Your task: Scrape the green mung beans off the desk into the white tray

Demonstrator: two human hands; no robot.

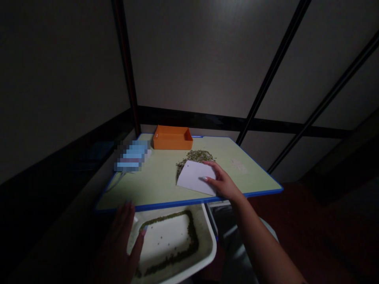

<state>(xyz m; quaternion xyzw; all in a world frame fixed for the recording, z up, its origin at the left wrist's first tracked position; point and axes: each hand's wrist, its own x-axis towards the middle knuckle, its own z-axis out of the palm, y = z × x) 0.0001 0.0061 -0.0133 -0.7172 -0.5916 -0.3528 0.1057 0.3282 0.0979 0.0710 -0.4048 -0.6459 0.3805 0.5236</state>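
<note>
Below and left of the right grip is a white plastic basin (211, 240) with green grains along its walls. The shadowed left hand (121, 240) is at its left side; I cannot tell if it holds the rim. The right hand (223, 183) reaches forward, grip closed on a white flat plate (194, 177), which partly hides the green grain heap (201, 155) just beyond. Farther left stands an orange rectangular box (173, 144).

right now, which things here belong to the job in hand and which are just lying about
Seemingly in use:
card, in the right hand
green bits, beside the card
tub, by the left hand, more bits inside
table, under card and bits

Seemingly lying about:
orange box, at the back
blue item, blurred
pale patch, unclear
</note>
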